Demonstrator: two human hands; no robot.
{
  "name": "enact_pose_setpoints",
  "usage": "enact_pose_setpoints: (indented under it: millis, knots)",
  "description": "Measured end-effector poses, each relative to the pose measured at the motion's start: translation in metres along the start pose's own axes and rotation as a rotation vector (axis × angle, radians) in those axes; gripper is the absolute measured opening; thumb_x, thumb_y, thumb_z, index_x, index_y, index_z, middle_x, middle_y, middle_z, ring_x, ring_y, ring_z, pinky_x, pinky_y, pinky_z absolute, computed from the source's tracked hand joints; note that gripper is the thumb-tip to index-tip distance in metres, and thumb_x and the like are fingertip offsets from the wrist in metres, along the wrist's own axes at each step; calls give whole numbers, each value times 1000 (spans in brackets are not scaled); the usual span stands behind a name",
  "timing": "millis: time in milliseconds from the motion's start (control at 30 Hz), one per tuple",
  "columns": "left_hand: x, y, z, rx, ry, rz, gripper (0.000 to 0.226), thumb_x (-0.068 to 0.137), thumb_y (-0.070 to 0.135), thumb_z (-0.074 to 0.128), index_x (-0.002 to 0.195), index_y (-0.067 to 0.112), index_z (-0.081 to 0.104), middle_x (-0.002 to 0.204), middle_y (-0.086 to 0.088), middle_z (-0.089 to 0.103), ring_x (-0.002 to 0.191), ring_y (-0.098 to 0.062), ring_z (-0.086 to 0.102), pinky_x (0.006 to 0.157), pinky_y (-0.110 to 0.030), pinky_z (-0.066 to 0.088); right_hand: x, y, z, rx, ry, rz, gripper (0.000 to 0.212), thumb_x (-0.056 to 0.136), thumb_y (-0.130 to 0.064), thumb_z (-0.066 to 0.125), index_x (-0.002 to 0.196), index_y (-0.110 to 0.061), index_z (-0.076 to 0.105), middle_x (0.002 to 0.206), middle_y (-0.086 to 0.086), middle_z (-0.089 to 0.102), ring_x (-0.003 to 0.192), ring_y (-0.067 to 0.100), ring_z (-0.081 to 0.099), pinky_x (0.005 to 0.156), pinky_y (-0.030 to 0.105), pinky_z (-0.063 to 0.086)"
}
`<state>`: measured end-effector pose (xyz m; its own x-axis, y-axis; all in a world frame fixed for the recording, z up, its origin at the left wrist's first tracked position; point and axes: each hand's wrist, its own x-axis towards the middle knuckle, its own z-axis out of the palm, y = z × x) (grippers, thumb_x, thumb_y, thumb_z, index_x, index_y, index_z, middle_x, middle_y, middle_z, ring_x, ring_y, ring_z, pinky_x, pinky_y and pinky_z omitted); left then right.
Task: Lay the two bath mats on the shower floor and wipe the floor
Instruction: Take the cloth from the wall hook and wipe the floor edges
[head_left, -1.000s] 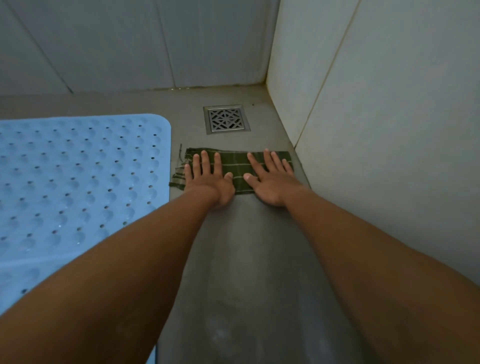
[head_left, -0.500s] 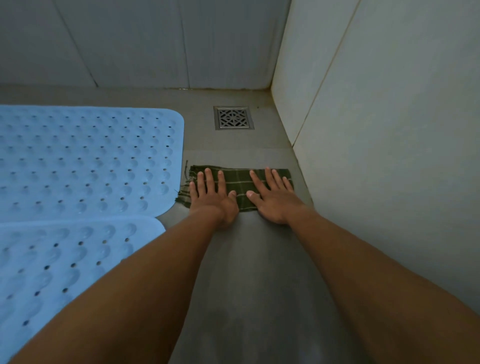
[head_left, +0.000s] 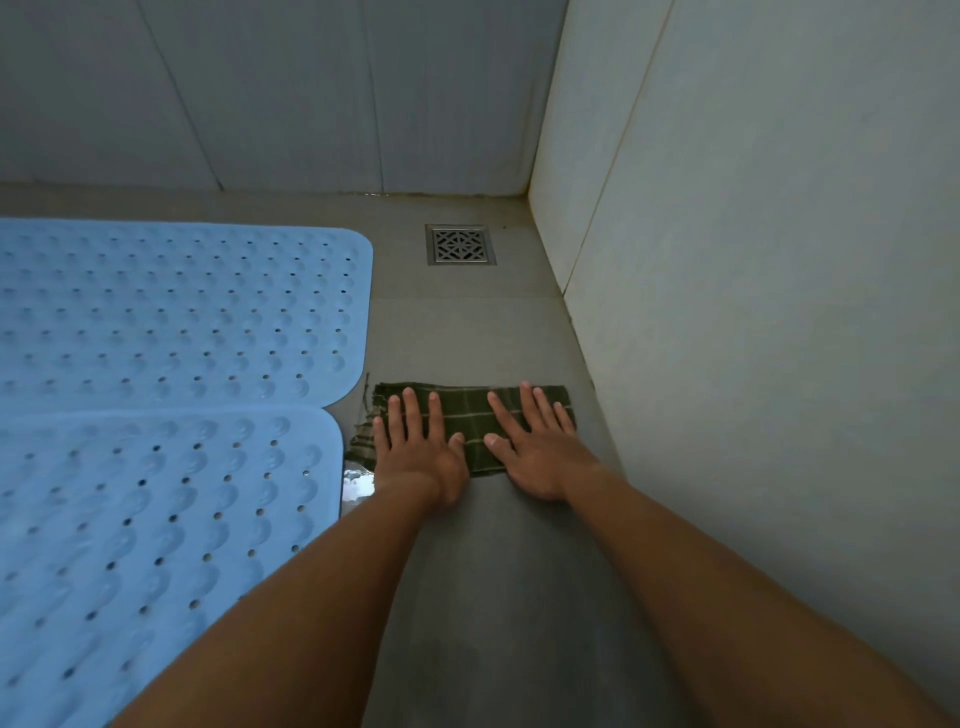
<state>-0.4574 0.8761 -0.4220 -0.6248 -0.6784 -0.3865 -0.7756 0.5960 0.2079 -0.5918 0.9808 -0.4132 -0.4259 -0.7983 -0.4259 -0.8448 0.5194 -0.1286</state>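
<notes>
Two bare hands pressed one dark green checked cloth (head_left: 470, 415) flat on a grey shower floor (head_left: 467, 338), next to two blue bath mats.

The left hand (head_left: 415, 452) and right hand (head_left: 537, 449) lay side by side on the cloth, each grip released, with fingers straight and spread and palms down. The hands covered much of the cloth, and its frayed left edge nearly met the mats. The far mat (head_left: 182, 312) and near mat (head_left: 156, 519) lay flat with their edges touching. Both were dotted with holes and cut off at the left edge of the view, and the left forearm hid part of the near one. One small shiny wet patch (head_left: 358, 486) sat beside the near mat's corner. One square metal drain (head_left: 460, 244) sat further off near the corner where the back wall (head_left: 285, 93) met the side wall (head_left: 753, 260). The cloth's right end lay near the side wall.
</notes>
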Motion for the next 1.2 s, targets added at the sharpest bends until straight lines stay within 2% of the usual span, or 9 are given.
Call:
enact_pose_setpoints:
  millis: [333, 767, 967, 1200]
  knots:
    - [-45, -10, 14, 4, 13, -12, 67, 103, 48, 11, 155, 17, -18, 161, -13, -26, 148, -31, -26, 120, -49, -15, -36, -15, 19, -10, -29, -4, 59, 102, -59, 10, 152, -44, -19, 160, 11, -30, 147, 24, -29, 119, 43, -17]
    - [-85, -20, 25, -30, 39, -15, 68, 103, 48, 10, 155, 15, -19, 161, -16, -26, 148, -33, -26, 120, -50, -13, -68, -35, 30, -27, -75, -1, 60, 103, -57, 11, 151, -43, -21, 159, 10, -31, 146, 23, -30, 120, 44, -15]
    - [-80, -18, 27, -39, 12, -39, 69, 103, 48, 12, 155, 16, -19, 161, -16, -26, 147, -33, -27, 119, -50, -16, -65, -44, 32, -7, -82, 73, 62, 104, -54, 14, 153, -40, -21, 159, 11, -31, 147, 25, -30, 121, 47, -15]
    - [-79, -19, 35, -21, 73, -40, 68, 103, 47, 12, 156, 17, -16, 161, -17, -24, 147, -36, -26, 119, -52, -15, -64, -45, 43, 10, 19, 82, 62, 103, -53, 16, 152, -43, -20, 161, 11, -28, 148, 25, -27, 120, 45, -16]
